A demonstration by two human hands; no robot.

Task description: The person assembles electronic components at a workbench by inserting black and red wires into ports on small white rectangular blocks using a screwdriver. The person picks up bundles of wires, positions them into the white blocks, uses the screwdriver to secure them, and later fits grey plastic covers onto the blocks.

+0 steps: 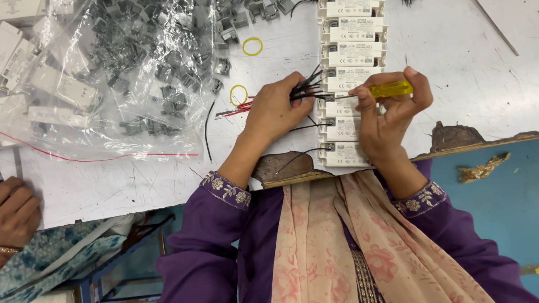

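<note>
A column of several white rectangular driver boxes (350, 30) lies on the white table (460, 70). My left hand (277, 109) pinches a bundle of black wires (306, 86) with some red wires (237, 108) trailing left, right beside the middle boxes. My right hand (392, 113) grips a small screwdriver with a yellow handle (391, 90), its metal tip pointing left toward the edge of a box where the wires meet it. Loose black wires (300, 157) stick out of the lower boxes.
A clear plastic bag of grey connector parts (139, 72) lies at the left, with white boxes (1, 48) beyond it. Two yellow rubber bands (252, 46) sit near the bag. A long green-handled screwdriver (488, 15) is at the top right. Another person's hand (5, 211) rests at the left edge.
</note>
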